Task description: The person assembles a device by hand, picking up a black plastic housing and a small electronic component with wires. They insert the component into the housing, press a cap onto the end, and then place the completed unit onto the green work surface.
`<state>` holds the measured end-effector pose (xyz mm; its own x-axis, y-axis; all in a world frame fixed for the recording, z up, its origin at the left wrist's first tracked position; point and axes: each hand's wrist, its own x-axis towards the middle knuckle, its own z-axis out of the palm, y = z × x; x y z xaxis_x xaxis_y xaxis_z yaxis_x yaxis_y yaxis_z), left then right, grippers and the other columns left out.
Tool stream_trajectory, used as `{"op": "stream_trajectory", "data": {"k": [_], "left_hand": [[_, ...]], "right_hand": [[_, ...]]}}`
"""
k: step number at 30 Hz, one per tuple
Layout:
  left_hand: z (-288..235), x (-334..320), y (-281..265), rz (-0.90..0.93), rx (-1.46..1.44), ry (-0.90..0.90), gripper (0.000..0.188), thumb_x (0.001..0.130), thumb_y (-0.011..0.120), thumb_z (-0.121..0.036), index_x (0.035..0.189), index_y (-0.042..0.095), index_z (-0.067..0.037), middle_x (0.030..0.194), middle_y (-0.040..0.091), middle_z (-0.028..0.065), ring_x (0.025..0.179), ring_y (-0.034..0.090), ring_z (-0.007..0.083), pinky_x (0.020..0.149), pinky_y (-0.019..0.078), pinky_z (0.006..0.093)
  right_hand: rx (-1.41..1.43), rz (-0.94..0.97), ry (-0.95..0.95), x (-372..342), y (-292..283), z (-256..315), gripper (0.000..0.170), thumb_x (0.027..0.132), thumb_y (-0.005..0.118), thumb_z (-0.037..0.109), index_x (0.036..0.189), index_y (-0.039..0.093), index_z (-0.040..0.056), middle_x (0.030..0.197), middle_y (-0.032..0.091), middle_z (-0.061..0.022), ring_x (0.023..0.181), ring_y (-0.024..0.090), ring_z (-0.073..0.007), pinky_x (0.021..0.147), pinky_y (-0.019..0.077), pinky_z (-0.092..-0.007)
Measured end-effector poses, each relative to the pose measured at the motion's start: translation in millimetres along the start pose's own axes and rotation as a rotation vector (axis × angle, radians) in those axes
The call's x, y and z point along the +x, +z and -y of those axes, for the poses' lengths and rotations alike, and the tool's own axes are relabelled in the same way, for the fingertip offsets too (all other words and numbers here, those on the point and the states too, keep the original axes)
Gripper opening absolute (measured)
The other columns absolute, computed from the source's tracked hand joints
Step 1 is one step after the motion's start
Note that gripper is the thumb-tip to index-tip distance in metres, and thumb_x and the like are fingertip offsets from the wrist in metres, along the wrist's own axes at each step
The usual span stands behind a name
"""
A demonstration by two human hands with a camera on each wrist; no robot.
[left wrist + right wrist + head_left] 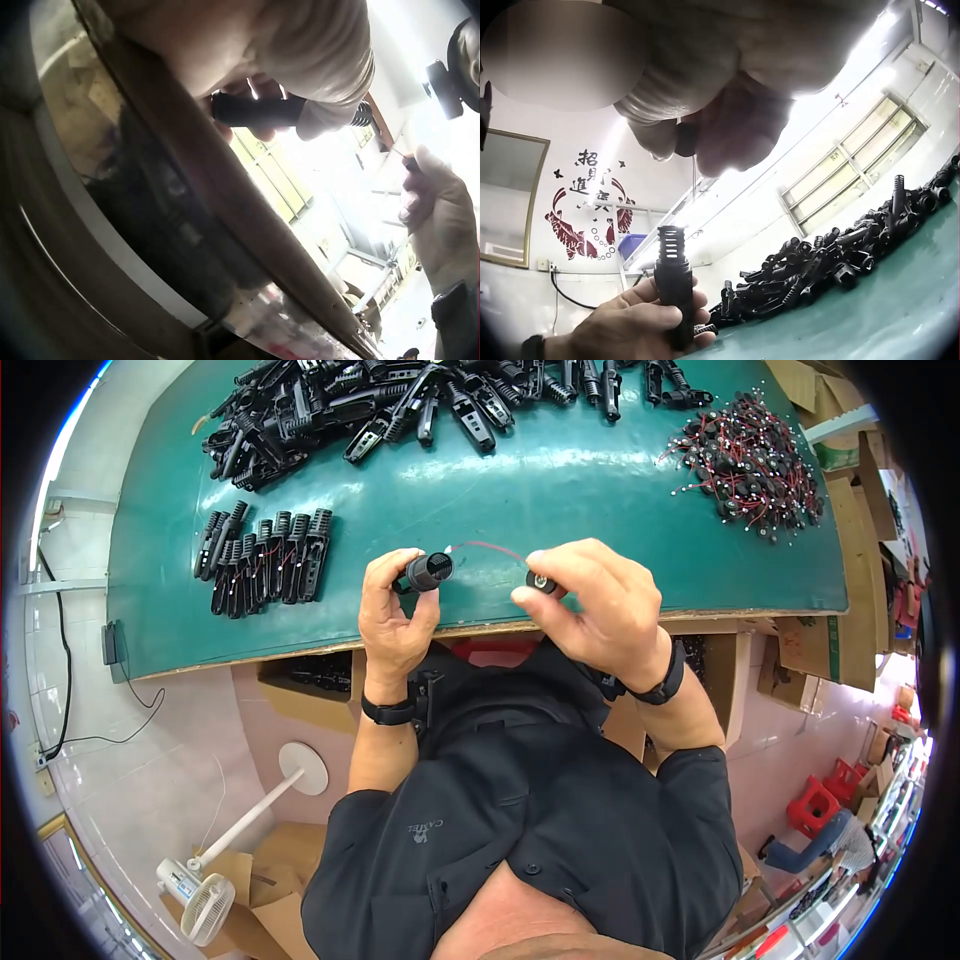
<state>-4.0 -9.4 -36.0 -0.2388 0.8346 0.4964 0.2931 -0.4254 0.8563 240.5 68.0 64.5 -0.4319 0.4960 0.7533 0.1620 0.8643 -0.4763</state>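
Note:
The left hand (398,615) grips a black ribbed housing (430,572) above the table's front edge, its round end facing up in the head view. In the right wrist view the housing (674,292) stands upright, with slots near its top. The right hand (605,605) pinches a small round black part (542,581) between thumb and fingers. A thin red wire (490,546) runs from that part toward the housing and has a small white end beside it. Whether the wire touches the housing, I cannot tell.
Black housings (300,420) are heaped at the table's back left. A row of housings with red wires (268,560) lies at the left. Small black parts with red wires (755,465) are piled at the right. Cardboard boxes (305,695) stand under the green table (560,490).

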Motion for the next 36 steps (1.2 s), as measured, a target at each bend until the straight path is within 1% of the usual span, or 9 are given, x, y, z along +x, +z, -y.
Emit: {"op": "stream_trajectory", "data": {"k": [1, 4, 9, 12, 13, 18, 21, 28, 36], "left_hand": [[0, 0, 0, -0.006, -0.005, 0.013, 0.053, 0.083, 0.070, 0.011, 0.134, 0.061, 0.000, 0.130, 0.061, 0.0146, 0.119, 0.062, 0.0246, 0.105, 0.0503, 0.0361], [0, 0, -1, -0.013, -0.029, 0.014, 0.054, 0.081, 0.068, 0.013, 0.133, 0.061, 0.000, 0.130, 0.061, 0.0146, 0.119, 0.062, 0.0248, 0.105, 0.0507, 0.0365], [0, 1, -2, -0.008, -0.023, 0.045, 0.059, 0.077, 0.065, 0.016, 0.133, 0.061, -0.001, 0.129, 0.061, 0.0143, 0.120, 0.063, 0.0256, 0.105, 0.0517, 0.0370], [-1, 2, -3, 0.006, 0.000, 0.053, 0.055, 0.082, 0.071, 0.016, 0.133, 0.060, -0.001, 0.130, 0.062, 0.0147, 0.121, 0.064, 0.0259, 0.107, 0.0528, 0.0391], [-1, 2, -3, 0.008, 0.011, 0.058, 0.053, 0.084, 0.073, 0.015, 0.133, 0.059, -0.001, 0.130, 0.062, 0.0149, 0.121, 0.065, 0.0261, 0.108, 0.0533, 0.0402], [1, 2, -2, 0.003, -0.007, 0.072, 0.053, 0.084, 0.075, 0.015, 0.132, 0.060, -0.002, 0.129, 0.062, 0.0150, 0.122, 0.065, 0.0266, 0.109, 0.0537, 0.0412], [3, 2, -1, -0.004, -0.019, 0.086, 0.066, 0.072, 0.066, 0.020, 0.134, 0.061, -0.002, 0.130, 0.062, 0.0138, 0.121, 0.063, 0.0259, 0.106, 0.0532, 0.0379], [3, 1, -1, 0.002, -0.006, 0.078, 0.065, 0.072, 0.067, 0.020, 0.132, 0.062, -0.003, 0.130, 0.062, 0.0134, 0.121, 0.064, 0.0257, 0.106, 0.0529, 0.0382], [5, 1, -1, 0.015, 0.070, 0.107, 0.064, 0.071, 0.068, 0.019, 0.131, 0.062, -0.003, 0.128, 0.063, 0.0139, 0.120, 0.064, 0.0267, 0.104, 0.0534, 0.0386]], "right_hand": [[0.001, -0.003, 0.006, 1, 0, 2, 0.034, 0.084, 0.088, 0.008, 0.111, 0.070, -0.0006, 0.086, 0.071, -0.0109, 0.067, 0.069, -0.0190, 0.058, 0.0558, -0.0316], [-0.001, -0.010, -0.118, 1, -2, 9, 0.034, 0.083, 0.089, 0.011, 0.109, 0.070, -0.0009, 0.085, 0.071, -0.0110, 0.066, 0.068, -0.0229, 0.056, 0.0540, -0.0320], [0.022, -0.004, -0.135, -3, 1, 15, 0.034, 0.082, 0.090, 0.013, 0.107, 0.071, 0.0002, 0.085, 0.071, -0.0103, 0.065, 0.066, -0.0238, 0.055, 0.0522, -0.0328], [0.001, -0.002, -0.156, -4, 8, 14, 0.033, 0.082, 0.089, 0.012, 0.106, 0.070, 0.0002, 0.085, 0.070, -0.0095, 0.063, 0.065, -0.0227, 0.054, 0.0511, -0.0338], [0.000, -0.005, -0.151, -5, 9, 14, 0.033, 0.082, 0.089, 0.012, 0.106, 0.070, 0.0002, 0.085, 0.070, -0.0095, 0.063, 0.065, -0.0227, 0.054, 0.0511, -0.0338], [-0.019, 0.041, -0.137, -8, 12, 12, 0.032, 0.082, 0.088, 0.012, 0.105, 0.069, -0.0002, 0.084, 0.069, -0.0094, 0.064, 0.066, -0.0234, 0.055, 0.0527, -0.0334], [-0.030, 0.049, -0.135, -11, 13, 11, 0.031, 0.083, 0.088, 0.012, 0.104, 0.069, -0.0006, 0.084, 0.069, -0.0094, 0.065, 0.067, -0.0236, 0.056, 0.0540, -0.0335], [-0.023, 0.096, -0.116, -11, 18, 11, 0.031, 0.082, 0.088, 0.012, 0.104, 0.068, -0.0008, 0.084, 0.069, -0.0102, 0.068, 0.069, -0.0246, 0.058, 0.0569, -0.0347], [0.020, 0.113, -0.066, -13, 25, 10, 0.031, 0.082, 0.088, 0.012, 0.104, 0.069, 0.0007, 0.084, 0.070, -0.0100, 0.066, 0.068, -0.0252, 0.057, 0.0557, -0.0350]]}}
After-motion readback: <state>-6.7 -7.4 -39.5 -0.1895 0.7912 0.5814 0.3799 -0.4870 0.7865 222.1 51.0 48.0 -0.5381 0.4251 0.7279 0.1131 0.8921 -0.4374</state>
